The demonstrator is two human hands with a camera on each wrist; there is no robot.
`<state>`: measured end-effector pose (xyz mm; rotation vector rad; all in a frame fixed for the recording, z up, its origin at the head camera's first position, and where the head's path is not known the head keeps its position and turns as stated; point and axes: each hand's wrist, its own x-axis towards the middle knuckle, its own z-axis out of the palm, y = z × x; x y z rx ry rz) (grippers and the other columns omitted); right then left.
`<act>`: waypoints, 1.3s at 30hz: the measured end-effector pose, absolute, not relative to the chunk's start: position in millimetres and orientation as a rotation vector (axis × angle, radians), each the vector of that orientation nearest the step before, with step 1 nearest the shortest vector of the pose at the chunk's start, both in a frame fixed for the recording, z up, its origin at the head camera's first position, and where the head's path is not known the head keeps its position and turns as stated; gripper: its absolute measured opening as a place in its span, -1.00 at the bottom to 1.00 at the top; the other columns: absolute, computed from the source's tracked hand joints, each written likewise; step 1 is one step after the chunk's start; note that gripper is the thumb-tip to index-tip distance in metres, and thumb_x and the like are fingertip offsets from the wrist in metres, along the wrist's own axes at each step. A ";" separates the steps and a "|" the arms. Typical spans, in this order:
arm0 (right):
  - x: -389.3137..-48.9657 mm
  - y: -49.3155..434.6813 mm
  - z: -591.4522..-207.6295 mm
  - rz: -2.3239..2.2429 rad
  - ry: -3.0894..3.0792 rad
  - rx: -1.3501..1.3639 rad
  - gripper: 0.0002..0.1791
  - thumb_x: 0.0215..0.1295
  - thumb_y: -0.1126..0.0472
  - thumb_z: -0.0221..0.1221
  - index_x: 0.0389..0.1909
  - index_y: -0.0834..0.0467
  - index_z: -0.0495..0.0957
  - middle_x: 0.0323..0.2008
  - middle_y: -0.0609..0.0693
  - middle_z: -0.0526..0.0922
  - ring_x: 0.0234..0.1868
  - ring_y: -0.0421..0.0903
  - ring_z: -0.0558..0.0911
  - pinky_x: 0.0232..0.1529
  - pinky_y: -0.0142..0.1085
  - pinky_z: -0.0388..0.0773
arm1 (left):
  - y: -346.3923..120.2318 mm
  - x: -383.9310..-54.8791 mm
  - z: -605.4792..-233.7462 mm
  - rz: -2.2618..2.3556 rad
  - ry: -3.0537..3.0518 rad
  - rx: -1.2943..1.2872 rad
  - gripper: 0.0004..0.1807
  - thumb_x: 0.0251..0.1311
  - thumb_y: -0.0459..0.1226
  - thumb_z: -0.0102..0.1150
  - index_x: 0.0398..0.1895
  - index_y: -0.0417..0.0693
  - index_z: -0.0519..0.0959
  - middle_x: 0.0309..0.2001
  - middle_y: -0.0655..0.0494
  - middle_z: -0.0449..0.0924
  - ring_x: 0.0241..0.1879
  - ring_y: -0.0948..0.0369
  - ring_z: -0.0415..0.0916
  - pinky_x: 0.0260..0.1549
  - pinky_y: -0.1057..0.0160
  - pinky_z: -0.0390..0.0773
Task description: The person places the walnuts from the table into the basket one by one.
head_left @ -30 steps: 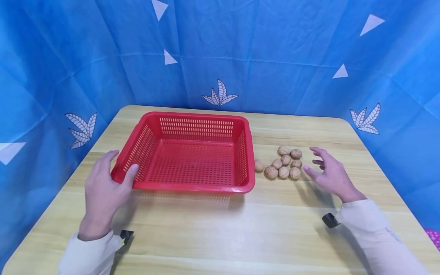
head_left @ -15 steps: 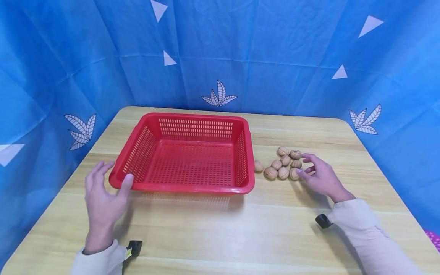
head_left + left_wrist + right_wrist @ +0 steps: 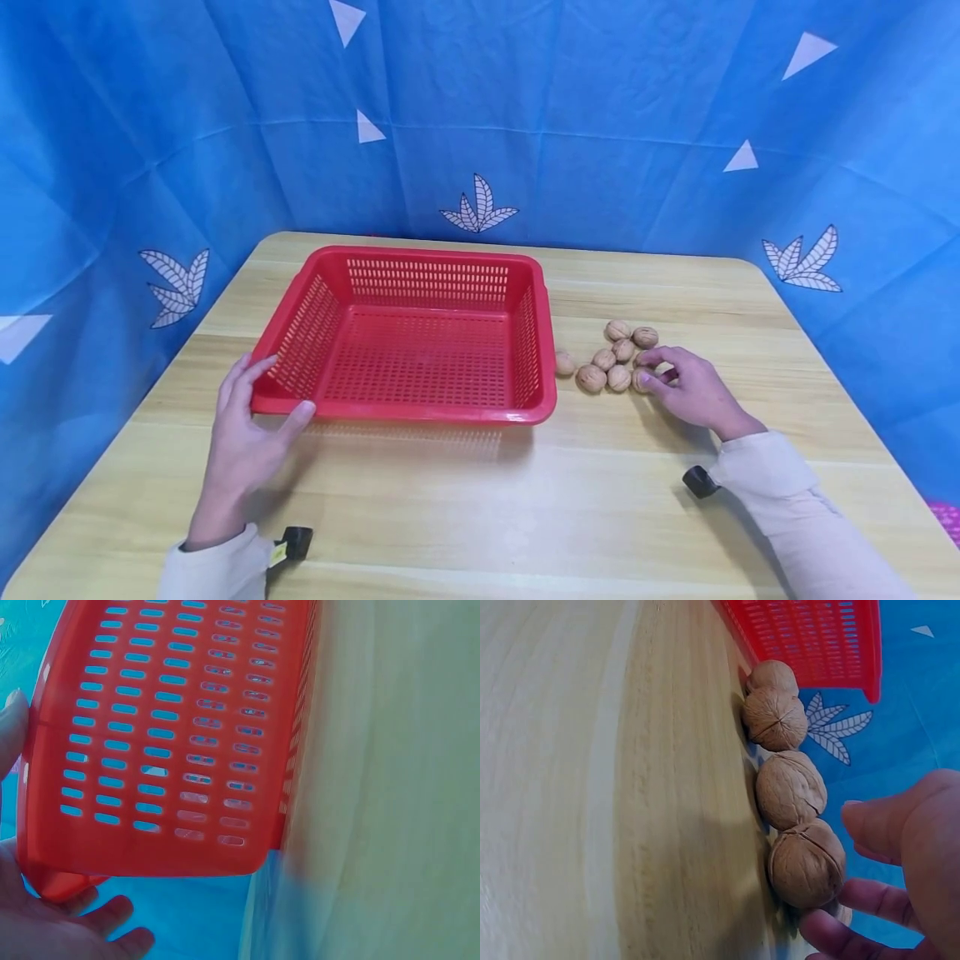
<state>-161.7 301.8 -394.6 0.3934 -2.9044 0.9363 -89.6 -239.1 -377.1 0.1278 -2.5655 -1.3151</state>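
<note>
A red slotted plastic basket (image 3: 420,412) stands on the table, with my left hand (image 3: 246,450) at its front left corner. The thumb lies by the front rim and the spread fingers by the left rim; in the left wrist view, the basket's corner (image 3: 64,883) sits between thumb and fingers. Several walnuts (image 3: 604,359) lie clustered right of the basket. My right hand (image 3: 697,394) is at the cluster's right edge, partly hiding the nearest walnuts. In the right wrist view, its fingertips are beside the closest walnut (image 3: 807,864), while the thumb is apart from it.
The light wooden table (image 3: 480,500) has rounded far corners. A blue curtain (image 3: 630,100) with white leaf and triangle prints hangs behind and along both sides. One walnut (image 3: 564,363) lies against the basket's right side.
My right hand has moved left to the walnuts, its thumb and fingers drawing nearer together. My left hand has shifted slightly right at the basket corner. The basket and walnuts look unmoved.
</note>
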 end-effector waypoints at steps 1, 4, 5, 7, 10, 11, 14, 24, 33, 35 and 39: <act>-161.7 301.0 -395.0 0.938 -2.912 0.393 -0.69 0.26 0.25 0.28 -0.01 0.29 0.56 -0.07 0.24 0.61 -0.28 0.04 0.63 -0.23 -0.12 0.55 | -239.4 -89.4 -377.3 -1.313 -2.572 0.133 -0.11 0.13 -0.10 0.34 0.46 -0.13 0.11 0.52 -0.08 -0.24 0.42 -0.22 -0.17 0.08 -0.45 0.21; -161.4 298.9 -395.0 0.937 -2.937 0.391 -0.67 0.24 0.23 0.30 -0.02 0.30 0.56 -0.08 0.24 0.61 -0.27 0.03 0.63 -0.22 -0.10 0.57 | -240.6 -88.8 -377.4 -1.318 -2.584 0.140 -0.12 0.14 -0.09 0.32 0.45 -0.16 0.12 0.53 -0.08 -0.27 0.41 -0.23 -0.17 0.05 -0.43 0.27; -161.5 298.6 -394.8 0.931 -2.938 0.394 -0.67 0.22 0.24 0.32 -0.03 0.30 0.57 -0.08 0.24 0.60 -0.28 0.03 0.63 -0.22 -0.09 0.57 | -240.9 -88.7 -377.7 -1.327 -2.581 0.137 -0.13 0.15 -0.09 0.32 0.44 -0.18 0.13 0.53 -0.07 -0.27 0.41 -0.23 -0.16 0.05 -0.42 0.28; -162.2 298.4 -394.2 0.908 -2.937 0.400 -0.66 0.18 0.25 0.35 -0.05 0.29 0.58 -0.09 0.24 0.61 -0.28 0.04 0.63 -0.22 -0.07 0.59 | -241.2 -88.8 -378.3 -1.339 -2.572 0.132 -0.17 0.15 -0.10 0.32 0.41 -0.21 0.17 0.53 -0.05 -0.26 0.40 -0.23 -0.13 0.06 -0.40 0.29; -163.6 299.1 -392.6 0.859 -2.923 0.418 -0.67 0.10 0.29 0.40 -0.11 0.28 0.60 -0.14 0.21 0.62 -0.30 0.04 0.65 -0.22 -0.04 0.60 | -241.5 -90.1 -378.8 -1.369 -2.549 0.128 -0.24 0.15 -0.11 0.32 0.34 -0.23 0.24 0.53 0.01 -0.25 0.39 -0.20 -0.07 0.10 -0.34 0.29; -164.3 299.5 -392.6 0.845 -2.920 0.428 -0.67 0.08 0.30 0.41 -0.13 0.28 0.60 -0.15 0.20 0.62 -0.31 0.03 0.65 -0.23 -0.04 0.60 | -241.6 -90.3 -379.2 -1.380 -2.541 0.123 -0.27 0.16 -0.12 0.32 0.31 -0.25 0.26 0.53 0.01 -0.24 0.38 -0.21 -0.04 0.11 -0.31 0.28; -165.9 300.5 -393.5 0.821 -2.926 0.461 -0.69 0.06 0.33 0.41 -0.17 0.28 0.60 -0.19 0.19 0.63 -0.32 0.03 0.65 -0.23 -0.03 0.61 | -242.6 -90.4 -379.9 -1.375 -2.551 0.121 -0.34 0.17 -0.13 0.32 0.20 -0.29 0.29 0.53 0.04 -0.22 0.35 -0.20 0.01 0.13 -0.12 0.36; -164.3 304.4 -398.3 0.832 -2.981 0.399 -0.70 0.11 0.30 0.36 -0.14 0.30 0.57 -0.21 0.16 0.63 -0.31 0.00 0.64 -0.25 -0.10 0.62 | -245.1 -90.4 -379.9 -1.347 -2.583 0.097 -0.44 0.13 -0.14 0.38 -0.09 -0.30 0.25 0.53 0.02 -0.21 0.36 -0.22 0.00 0.01 -0.11 0.44; -164.8 306.2 -389.6 0.837 -3.004 0.349 -0.68 0.15 0.23 0.33 -0.11 0.28 0.55 -0.26 0.14 0.64 -0.30 0.00 0.63 -0.26 -0.08 0.63 | -247.2 -88.3 -380.0 -1.339 -2.573 0.103 -0.48 0.14 -0.15 0.37 -0.13 -0.27 0.27 0.53 0.05 -0.17 0.34 -0.20 0.05 0.01 0.06 0.48; -165.2 306.3 -386.8 0.837 -3.012 0.337 -0.68 0.17 0.21 0.33 -0.11 0.27 0.55 -0.26 0.13 0.63 -0.31 0.00 0.63 -0.27 -0.09 0.62 | -247.3 -88.5 -379.9 -1.341 -2.575 0.101 -0.48 0.14 -0.14 0.37 -0.13 -0.26 0.28 0.53 0.05 -0.17 0.33 -0.20 0.06 0.01 0.07 0.49; -166.0 306.3 -381.4 0.830 -3.016 0.320 -0.67 0.19 0.19 0.33 -0.09 0.26 0.55 -0.27 0.12 0.64 -0.31 -0.02 0.62 -0.28 -0.12 0.61 | -246.5 -89.7 -379.4 -1.339 -2.579 0.094 -0.48 0.14 -0.12 0.37 -0.14 -0.25 0.28 0.52 0.06 -0.17 0.33 -0.19 0.06 -0.02 0.00 0.52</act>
